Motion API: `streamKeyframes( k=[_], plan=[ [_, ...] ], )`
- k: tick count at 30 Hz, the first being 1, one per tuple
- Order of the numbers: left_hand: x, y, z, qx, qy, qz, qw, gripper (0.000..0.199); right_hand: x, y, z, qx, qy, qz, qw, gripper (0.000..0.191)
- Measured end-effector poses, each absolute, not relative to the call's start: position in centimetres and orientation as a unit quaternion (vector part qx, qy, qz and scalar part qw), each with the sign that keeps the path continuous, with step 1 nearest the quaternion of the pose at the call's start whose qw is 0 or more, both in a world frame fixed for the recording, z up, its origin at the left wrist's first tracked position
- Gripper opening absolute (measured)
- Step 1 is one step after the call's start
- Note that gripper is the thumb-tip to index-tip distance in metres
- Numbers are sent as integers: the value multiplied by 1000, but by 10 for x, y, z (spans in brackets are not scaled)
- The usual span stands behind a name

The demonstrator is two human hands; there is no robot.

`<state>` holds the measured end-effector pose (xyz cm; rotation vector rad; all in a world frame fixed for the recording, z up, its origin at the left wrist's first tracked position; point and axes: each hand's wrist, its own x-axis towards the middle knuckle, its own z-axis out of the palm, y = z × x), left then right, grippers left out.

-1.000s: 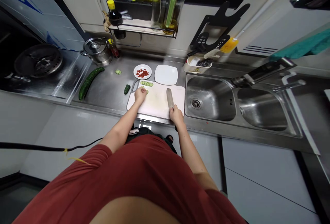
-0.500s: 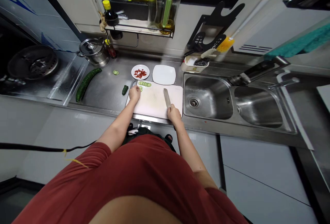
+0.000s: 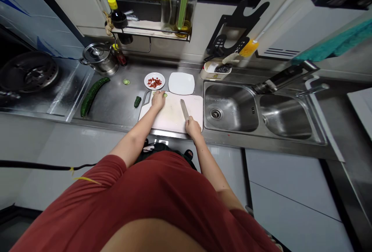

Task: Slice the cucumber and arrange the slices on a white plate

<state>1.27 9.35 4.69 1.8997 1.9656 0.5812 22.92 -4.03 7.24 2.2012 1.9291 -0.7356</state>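
Over the top left of the white cutting board (image 3: 173,116) is my left hand (image 3: 158,100), covering most of the cucumber slices (image 3: 165,95). Its fingers reach onto them, but the fingertips are too small to make out. My right hand (image 3: 193,127) is closed round the handle of a knife (image 3: 184,108), whose blade lies over the right part of the board and points away from me. Behind the board are a round plate (image 3: 146,82) of chopped red pieces and a bare white square plate (image 3: 181,83). A short cucumber piece (image 3: 137,102) rests left of the board.
A long cucumber (image 3: 92,95) and a few thin slices (image 3: 126,82) lie on the steel counter at the left. Behind them stands a lidded pot (image 3: 100,58). A double sink (image 3: 231,108) adjoins the board's right side. A shelf (image 3: 151,32) with bottles hangs above.
My left hand has moved away from me and right, onto the cucumber slices. My right hand still holds the knife. The whole view has shifted slightly.
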Motion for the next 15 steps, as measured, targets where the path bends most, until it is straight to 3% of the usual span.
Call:
streamKeyframes(
  k=[8,15],
  plan=[
    [14,106,46,690,694,123,163,26,229,-40,80,729,629,-261,66,33],
    [14,106,47,652,710,175,201,18,229,-39,79,729,629,-263,62,32]
  ],
)
